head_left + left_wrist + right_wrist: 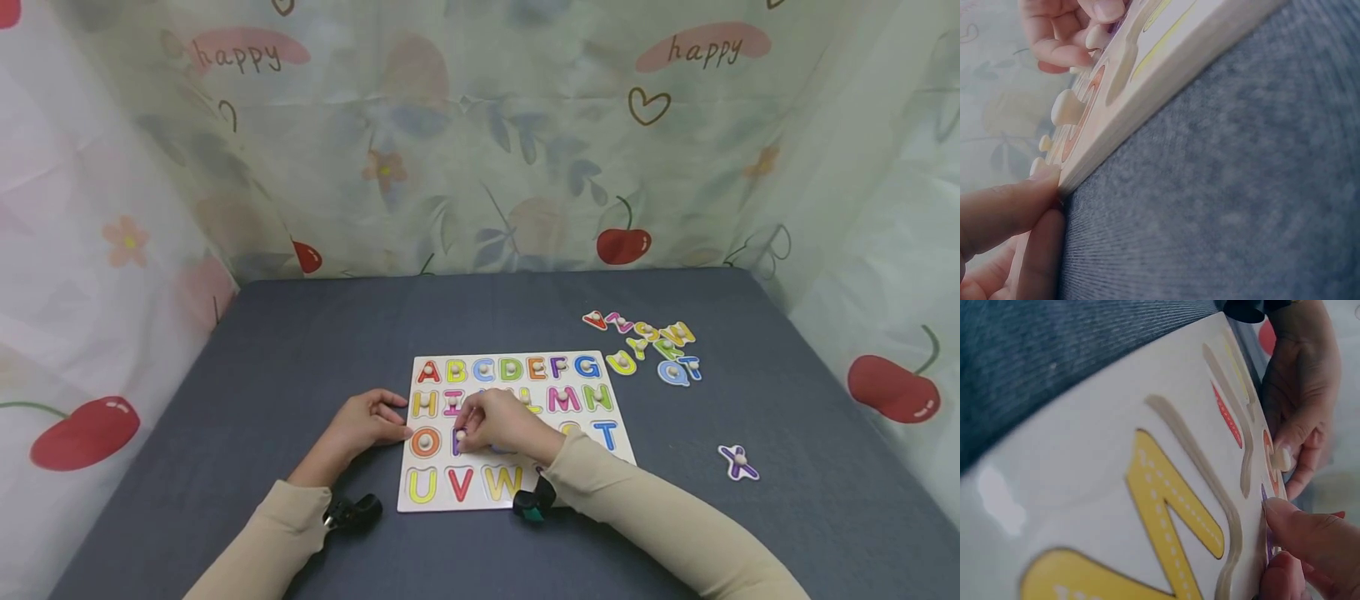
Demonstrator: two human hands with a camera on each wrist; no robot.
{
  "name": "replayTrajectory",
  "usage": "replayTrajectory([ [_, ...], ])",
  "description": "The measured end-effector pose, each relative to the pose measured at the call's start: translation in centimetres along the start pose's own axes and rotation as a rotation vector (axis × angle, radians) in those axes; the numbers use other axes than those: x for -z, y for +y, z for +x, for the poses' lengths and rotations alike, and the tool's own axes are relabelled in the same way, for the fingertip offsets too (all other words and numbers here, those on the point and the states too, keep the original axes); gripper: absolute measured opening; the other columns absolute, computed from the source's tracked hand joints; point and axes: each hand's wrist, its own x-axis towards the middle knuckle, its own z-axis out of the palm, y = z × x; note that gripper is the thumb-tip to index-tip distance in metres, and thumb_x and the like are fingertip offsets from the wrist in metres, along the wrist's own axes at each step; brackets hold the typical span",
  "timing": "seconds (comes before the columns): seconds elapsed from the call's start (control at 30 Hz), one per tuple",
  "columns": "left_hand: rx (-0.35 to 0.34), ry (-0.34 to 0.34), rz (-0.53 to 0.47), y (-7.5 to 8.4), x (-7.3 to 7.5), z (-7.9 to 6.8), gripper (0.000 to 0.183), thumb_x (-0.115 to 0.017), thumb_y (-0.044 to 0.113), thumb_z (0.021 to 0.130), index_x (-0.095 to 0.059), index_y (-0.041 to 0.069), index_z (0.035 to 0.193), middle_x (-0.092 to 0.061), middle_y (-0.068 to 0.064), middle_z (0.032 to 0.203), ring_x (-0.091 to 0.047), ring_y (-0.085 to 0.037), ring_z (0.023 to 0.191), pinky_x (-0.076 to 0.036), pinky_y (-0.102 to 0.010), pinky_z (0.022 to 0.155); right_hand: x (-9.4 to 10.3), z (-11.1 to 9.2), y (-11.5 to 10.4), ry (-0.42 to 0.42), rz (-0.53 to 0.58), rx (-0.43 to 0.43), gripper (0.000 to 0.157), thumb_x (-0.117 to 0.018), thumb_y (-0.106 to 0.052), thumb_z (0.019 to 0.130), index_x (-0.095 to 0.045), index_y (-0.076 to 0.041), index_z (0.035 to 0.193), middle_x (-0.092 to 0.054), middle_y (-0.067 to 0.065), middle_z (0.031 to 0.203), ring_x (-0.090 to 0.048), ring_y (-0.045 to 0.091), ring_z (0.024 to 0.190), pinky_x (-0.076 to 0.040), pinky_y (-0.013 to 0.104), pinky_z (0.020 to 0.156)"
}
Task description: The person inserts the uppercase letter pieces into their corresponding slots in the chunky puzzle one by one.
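Note:
A wooden alphabet puzzle board (405,500) lies on the table, its upper rows holding knobbed letter pieces. My left hand (367,423) holds the board's left edge, near the orange O piece (425,443); in the left wrist view its thumb (1010,203) lies on the board's edge with fingers below. My right hand (504,421) reaches over the board and pinches the purple P piece (456,443) at its slot, right of the O. In the right wrist view the right thumb (1316,534) and a fingertip are at this purple piece. The right hand hides several letters in the middle.
Several loose knobbed letters, including a yellow U piece (621,362) and a blue Q piece (672,372), lie beyond the board's right corner. A purple X piece (738,462) sits apart at right. The bottom row shows a printed yellow W slot (501,482) and red V slot (460,483).

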Motion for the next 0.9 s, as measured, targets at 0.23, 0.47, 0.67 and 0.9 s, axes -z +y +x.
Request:
replayTrajectory([
  [0.23, -0.006, -0.013, -0.012, 0.3, 0.0, -0.3, 0.051, -0.083, 0.003, 0.071, -0.059, -0.002, 0.116, -0.062, -0.005, 0.076, -0.061, -0.011, 0.065, -0.05, -0.024, 0.06, 1.6, -0.7, 0.0, 0.034, 0.049, -0.005, 0.021, -0.083, -0.019, 0.075, -0.07, -0.014, 0.09, -0.064, -0.001, 0.072, -0.056, 0.012, 0.062, -0.044, 0.026, 0.058],
  [0.47, -0.007, -0.011, -0.015, 0.4, 0.0, -0.3, 0.051, -0.083, 0.002, 0.071, -0.059, -0.003, 0.116, -0.062, -0.005, 0.075, -0.061, -0.012, 0.064, -0.05, -0.024, 0.06, 5.2, -2.1, 1.5, 0.142, 0.139, -0.008, 0.023, -0.081, -0.015, 0.078, -0.071, -0.007, 0.097, -0.064, 0.002, 0.077, -0.056, 0.014, 0.067, -0.044, 0.026, 0.062],
  [0.67, 0.009, -0.003, -0.004, 0.2, 0.1, -0.1, 0.049, -0.083, 0.003, 0.072, -0.06, -0.001, 0.115, -0.062, -0.006, 0.076, -0.061, -0.013, 0.066, -0.05, -0.024, 0.061, 8.9, -4.1, 3.7, 0.221, 0.244, -0.014, 0.035, -0.075, -0.019, 0.085, -0.064, -0.001, 0.113, -0.063, 0.007, 0.09, -0.061, 0.023, 0.076, -0.05, 0.033, 0.069],
  [0.9, -0.002, -0.014, -0.009, 0.1, 0.1, -0.1, 0.049, -0.083, 0.003, 0.072, -0.059, -0.001, 0.115, -0.063, -0.006, 0.077, -0.061, -0.013, 0.067, -0.05, -0.025, 0.062, 12.5, -6.6, 7.5, 0.364, 0.277, -0.02, 0.045, -0.07, -0.021, 0.09, -0.056, 0.001, 0.125, -0.061, 0.014, 0.11, -0.065, 0.027, 0.093, -0.053, 0.032, 0.081],
])
